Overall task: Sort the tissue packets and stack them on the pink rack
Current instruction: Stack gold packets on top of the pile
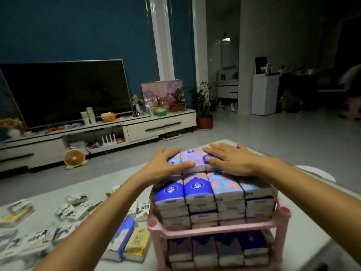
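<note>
As the left hand (166, 164) and the right hand (231, 159) lie palm-down side by side, their fingers are straight and lightly spread. They press flat on the far row at the top of the pile and curl round nothing. The two thumbs point towards each other, with one lilac packet showing between them.

Under the palms are the tissue packets (198, 187), stacked on the upper shelf of the pink rack (205, 230). They stand four columns across and several layers deep, rising above the rack's round-capped corner posts. The lower shelf holds more packets of the same kind, packed in a row across its width. The rack stands on a white table (308, 239).

Just left of the rack, a blue-and-white packet (121, 237) and a yellow packet (137, 243) lie side by side on the table. Further left lie loose packets (68, 211) in black-and-white wrappers, scattered and partly overlapping.

The stacked wrappers are deep blue or pale with floral prints. Some of the blue tops carry an oval white emblem. The white ends facing the camera each bear a short dark word, too blurred to read with certainty.
</note>
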